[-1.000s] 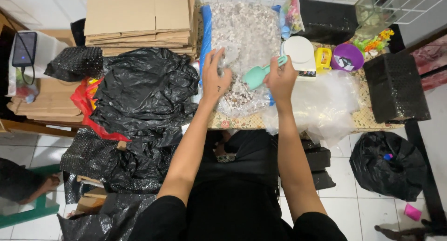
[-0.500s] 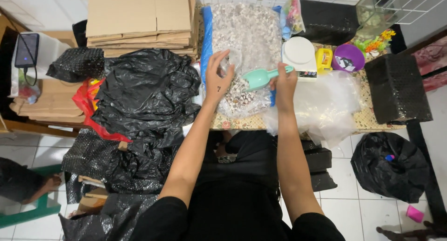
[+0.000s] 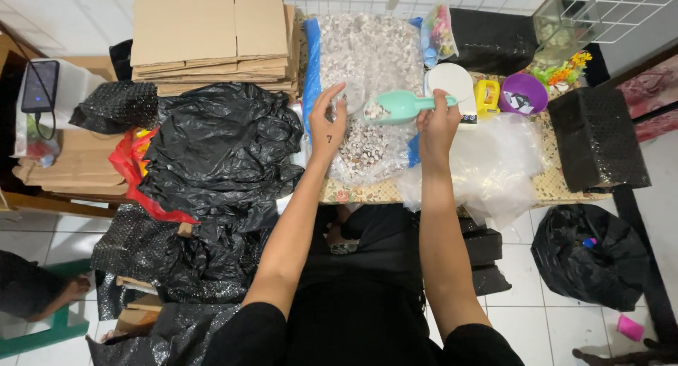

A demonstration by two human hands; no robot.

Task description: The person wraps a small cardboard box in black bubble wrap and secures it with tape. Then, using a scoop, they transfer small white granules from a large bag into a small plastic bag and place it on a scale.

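My right hand (image 3: 436,124) grips the handle of a mint-green scoop (image 3: 397,106) that holds a few small pale stones. My left hand (image 3: 328,123) holds up a small clear plastic bag (image 3: 351,97) right beside the scoop's mouth. Both hover over a large clear sack of small white and brown stones (image 3: 367,62) lying on the table.
A heap of black plastic bags (image 3: 219,154) lies left of the sack, flattened cardboard (image 3: 212,37) behind it. Clear plastic sheeting (image 3: 494,164), a white round scale (image 3: 452,80), a yellow tape dispenser (image 3: 486,97), a purple bowl (image 3: 522,94) and a black wrapped box (image 3: 597,136) sit to the right.
Both hands lifted off the sack of stones. The scoop came up with stones in it and my left hand raised the small clear bag to meet it.
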